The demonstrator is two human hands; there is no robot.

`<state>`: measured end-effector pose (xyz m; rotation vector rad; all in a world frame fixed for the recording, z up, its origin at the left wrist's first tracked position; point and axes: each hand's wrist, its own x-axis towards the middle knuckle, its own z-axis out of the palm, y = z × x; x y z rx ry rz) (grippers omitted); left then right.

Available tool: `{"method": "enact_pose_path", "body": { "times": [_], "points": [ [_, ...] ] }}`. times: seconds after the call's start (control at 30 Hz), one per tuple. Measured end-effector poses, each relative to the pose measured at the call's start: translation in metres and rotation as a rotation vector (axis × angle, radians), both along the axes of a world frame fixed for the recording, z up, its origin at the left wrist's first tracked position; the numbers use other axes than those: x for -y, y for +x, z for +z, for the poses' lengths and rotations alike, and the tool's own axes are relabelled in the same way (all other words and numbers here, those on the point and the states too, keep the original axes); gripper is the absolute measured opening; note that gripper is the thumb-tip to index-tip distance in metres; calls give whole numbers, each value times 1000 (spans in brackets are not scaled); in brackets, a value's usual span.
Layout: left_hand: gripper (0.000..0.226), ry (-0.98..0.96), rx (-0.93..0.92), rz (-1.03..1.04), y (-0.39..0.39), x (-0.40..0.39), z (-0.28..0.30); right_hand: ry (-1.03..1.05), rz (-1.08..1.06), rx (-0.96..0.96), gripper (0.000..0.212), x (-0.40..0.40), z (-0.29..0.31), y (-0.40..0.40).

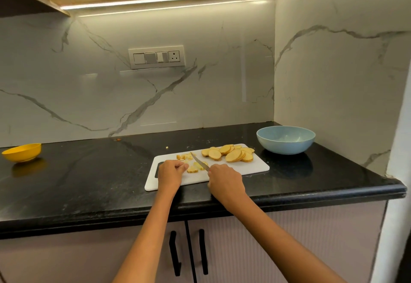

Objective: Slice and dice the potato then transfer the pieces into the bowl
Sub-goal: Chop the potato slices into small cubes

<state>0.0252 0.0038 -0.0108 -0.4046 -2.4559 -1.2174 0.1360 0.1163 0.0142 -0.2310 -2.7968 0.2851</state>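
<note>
Two bare forearms reach in over the counter edge, and the right hand (224, 181) is curled round the handle of the knife (199, 164), blade angled away and leftward across the white cutting board (255, 167). Just off the blade's near side, the left hand (170, 172) has its fingers bent down, pinning a slice being diced (194, 168), the fingertips right beside the steel. That is the danger as it looks now: a slip on that thin, wet slice could bring the edge onto those fingertips. Small cut pieces (185, 156) lie just beyond the left fingers, close to the board's far edge, where a nudge might scatter them. Uncut potato slices (229, 152) are fanned out beyond the right knuckles. Well off to the right waits the blue bowl (285, 139), with nothing visible in it.
</note>
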Motion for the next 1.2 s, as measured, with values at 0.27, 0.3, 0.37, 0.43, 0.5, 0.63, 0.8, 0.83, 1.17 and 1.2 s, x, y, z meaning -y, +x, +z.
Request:
{"method": "enact_pose_path", "body": {
  "times": [0.27,0.3,0.37,0.43,0.5,0.63,0.8,0.83,1.17,1.2],
  "points": [
    [25,-20,22,-11,1,4,-2,-74,36,49,24,-5,-2,-6],
    [26,-22,24,-14,0,3,-1,-64,40,49,24,-5,-2,-6],
    [23,-37,13,-21,-1,3,-1,-40,42,49,23,-5,-1,-6],
    [20,-52,12,-34,-1,3,0,-25,40,50,23,-4,-1,-6],
    [18,-49,20,-52,-3,3,0,-5,40,45,22,-3,-1,-6],
    [17,-71,32,-79,-6,4,1,20,35,61,22,1,2,-9],
    [16,-112,21,-87,-4,6,4,105,73,89,24,6,9,-10],
    [15,-117,15,-88,-3,6,3,142,85,88,25,8,9,-6],
    [17,-79,5,-59,-6,7,-3,-26,68,17,23,-9,-1,-11],
    [18,-53,0,-45,-7,8,-3,-111,59,5,24,-13,-4,-14]
  ]
}}
